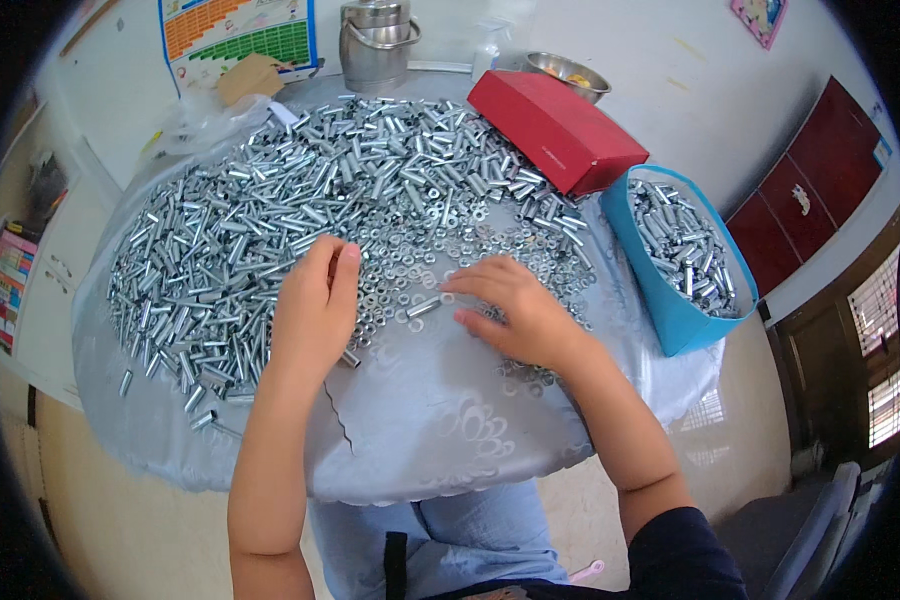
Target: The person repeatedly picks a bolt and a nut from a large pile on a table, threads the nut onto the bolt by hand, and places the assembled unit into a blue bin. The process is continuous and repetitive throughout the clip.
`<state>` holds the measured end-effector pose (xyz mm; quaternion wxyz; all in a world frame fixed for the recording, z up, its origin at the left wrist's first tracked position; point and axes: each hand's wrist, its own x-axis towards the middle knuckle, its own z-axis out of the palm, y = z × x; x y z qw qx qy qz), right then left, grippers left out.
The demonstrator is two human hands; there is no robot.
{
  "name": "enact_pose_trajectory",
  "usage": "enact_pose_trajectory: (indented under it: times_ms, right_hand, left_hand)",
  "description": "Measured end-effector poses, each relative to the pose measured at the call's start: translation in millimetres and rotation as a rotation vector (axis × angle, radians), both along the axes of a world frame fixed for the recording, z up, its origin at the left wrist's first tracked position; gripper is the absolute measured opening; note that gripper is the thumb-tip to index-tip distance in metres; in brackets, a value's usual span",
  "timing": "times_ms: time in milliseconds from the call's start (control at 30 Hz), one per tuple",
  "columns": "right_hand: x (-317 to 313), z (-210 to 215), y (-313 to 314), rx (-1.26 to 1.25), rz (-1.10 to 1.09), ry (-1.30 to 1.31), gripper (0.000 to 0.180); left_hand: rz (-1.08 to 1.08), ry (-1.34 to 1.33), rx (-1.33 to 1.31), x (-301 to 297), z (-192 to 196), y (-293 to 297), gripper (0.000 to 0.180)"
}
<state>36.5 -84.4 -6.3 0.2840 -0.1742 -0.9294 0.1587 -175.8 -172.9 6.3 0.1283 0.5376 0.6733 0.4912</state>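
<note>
A broad heap of shiny metal sleeves (210, 260) covers the left and back of the table, with many flat metal washers (400, 255) spread in the middle. My left hand (315, 305) is closed over the heap's right edge, thumb against the curled fingers; what it grips, if anything, is hidden. Over the washers, my right hand (520, 312) has its thumb and fingers apart, with nothing seen between them. Just left of its fingertips lies a single metal sleeve (423, 307), beside a loose washer. Another sleeve (350, 358) lies by my left wrist.
A blue fabric bin (670, 310) holding more sleeves stands at the right edge. A red box (560, 125) lies at the back right, before a metal bowl (570, 72). A lidded steel pail (378, 55) stands behind the heap. A silvery patterned cloth (420, 440) covers the table.
</note>
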Motion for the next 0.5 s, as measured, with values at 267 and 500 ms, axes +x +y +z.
enact_pose_trajectory:
  times_ms: [267,500]
  right_hand:
    - [-16.8,-7.7,-26.0,0.015,-0.021,-0.245,0.057]
    - [-19.4,-12.4,-21.3,0.068,0.070,-0.204,0.032]
  left_hand:
    - [-0.029,0.257,-0.287,-27.6,17.1,-15.5,0.033]
    - [0.059,0.309,-0.248,-36.2,20.1,-23.2,0.027]
